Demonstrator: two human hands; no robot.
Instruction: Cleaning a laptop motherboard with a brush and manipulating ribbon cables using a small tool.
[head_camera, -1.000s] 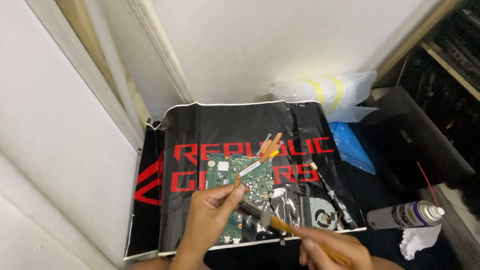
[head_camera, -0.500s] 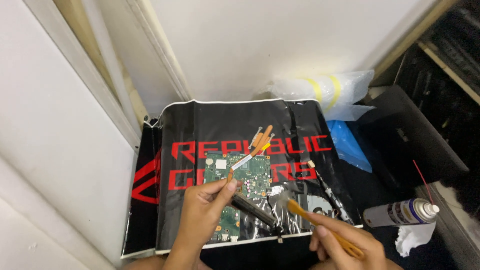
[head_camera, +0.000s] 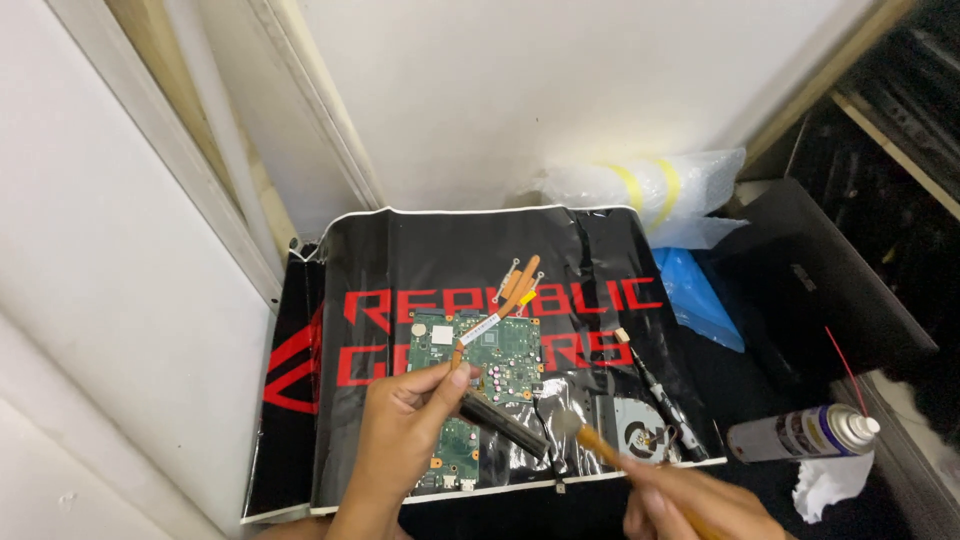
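Left hand (head_camera: 405, 435) pinched the near-left end of the heatsink fin block (head_camera: 500, 422), fingers closed on it, above the green motherboard (head_camera: 480, 375) on the black mat (head_camera: 400, 270) with large red lettering. Fin block's long axis ran from upper left to lower right, toward the right hand. Right hand (head_camera: 690, 500) gripped a wooden-handled brush (head_camera: 590, 440), bristles just beside the block's far end. Copper heat pipe (head_camera: 520, 285) lay beyond the board. Spray can (head_camera: 800, 435), red straw, lay to the right; bubble-wrapped bundle with yellow tape (head_camera: 650, 190) sat against the wall.

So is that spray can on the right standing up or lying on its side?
Lying on its side. The spray can rests lengthwise beside the crumpled white tissue, cap toward the right, with its thin red straw angling up.
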